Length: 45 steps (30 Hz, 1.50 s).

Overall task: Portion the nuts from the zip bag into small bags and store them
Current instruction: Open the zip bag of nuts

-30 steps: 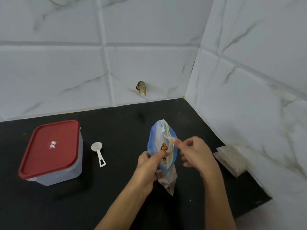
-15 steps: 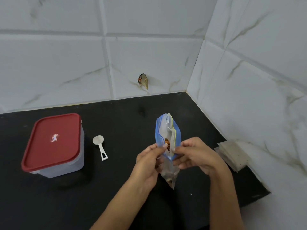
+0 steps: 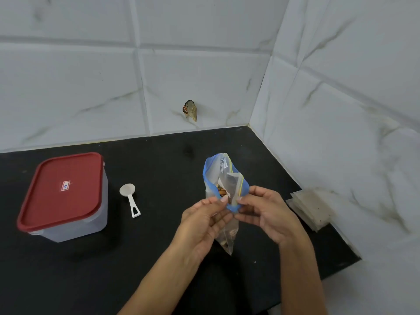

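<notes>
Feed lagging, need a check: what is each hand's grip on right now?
Left hand: pinching the zip bag at its near mouth edge.
Right hand: pinching the same bag's opposite mouth edge.

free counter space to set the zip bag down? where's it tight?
Widest bare patch: black counter between the white scoop and the zip bag, back to the tiled wall. Another lies in front of the red-lidded container, toward the near edge. Tight on the right: the small bags are stacked against the side wall, close by the right hand.
</notes>
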Motion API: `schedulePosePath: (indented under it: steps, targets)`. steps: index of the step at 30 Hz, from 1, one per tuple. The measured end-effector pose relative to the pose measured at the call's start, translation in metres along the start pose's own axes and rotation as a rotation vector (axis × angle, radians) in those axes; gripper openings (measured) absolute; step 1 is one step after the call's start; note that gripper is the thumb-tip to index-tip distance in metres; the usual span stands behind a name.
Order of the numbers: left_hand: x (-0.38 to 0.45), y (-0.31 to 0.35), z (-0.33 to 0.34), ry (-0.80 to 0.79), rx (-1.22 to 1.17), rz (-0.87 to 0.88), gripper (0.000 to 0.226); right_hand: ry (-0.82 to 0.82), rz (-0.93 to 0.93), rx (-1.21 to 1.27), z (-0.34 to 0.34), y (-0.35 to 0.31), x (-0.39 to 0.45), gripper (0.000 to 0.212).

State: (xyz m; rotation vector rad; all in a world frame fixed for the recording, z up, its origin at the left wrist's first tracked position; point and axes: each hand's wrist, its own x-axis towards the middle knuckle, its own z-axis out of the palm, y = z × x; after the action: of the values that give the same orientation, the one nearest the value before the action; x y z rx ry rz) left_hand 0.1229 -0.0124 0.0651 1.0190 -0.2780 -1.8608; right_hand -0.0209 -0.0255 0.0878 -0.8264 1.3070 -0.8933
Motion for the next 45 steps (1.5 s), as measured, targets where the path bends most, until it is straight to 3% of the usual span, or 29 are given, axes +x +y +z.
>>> schedulePosePath:
  steps: [6,12,15,22,26,28,31,35,40,42,45]
  targets:
    - [0.003,-0.006,0.0,0.034,-0.181,-0.001,0.01,-0.015,-0.009,0.265,-0.003,0.014,0.003,0.012]
    - [0.008,-0.005,0.004,0.022,-0.232,-0.001,0.014,0.026,0.146,0.721,0.004,0.025,0.012,0.018]
    - [0.013,-0.008,0.001,-0.011,-0.264,-0.025,0.018,0.052,0.182,0.787,0.007,0.027,0.015,0.021]
    - [0.016,-0.019,0.002,-0.013,-0.243,-0.119,0.029,0.06,0.168,0.705,0.002,0.037,0.018,0.045]
    - [0.02,-0.025,-0.003,0.065,0.001,-0.115,0.033,0.117,0.12,0.622,0.006,0.042,0.017,0.043]
    - [0.021,-0.024,-0.008,0.096,0.12,-0.088,0.036,0.138,0.096,0.485,0.003,0.042,0.018,0.046]
    - [0.014,-0.017,-0.017,0.104,0.254,-0.013,0.034,0.182,0.101,0.234,-0.007,0.038,0.018,0.033]
    - [0.007,-0.014,-0.026,0.166,0.46,0.088,0.023,0.208,0.093,-0.084,-0.012,0.028,0.019,0.043]
    - [0.023,-0.008,-0.041,0.296,0.566,0.269,0.047,0.284,-0.038,-0.479,-0.009,0.022,0.026,0.028]
    - [0.031,-0.001,-0.045,0.314,0.544,0.288,0.053,0.332,-0.121,-0.496,-0.007,0.017,0.031,0.031]
    - [0.038,0.008,-0.046,0.295,0.498,0.291,0.044,0.31,-0.124,-0.417,0.001,0.002,0.037,0.044]
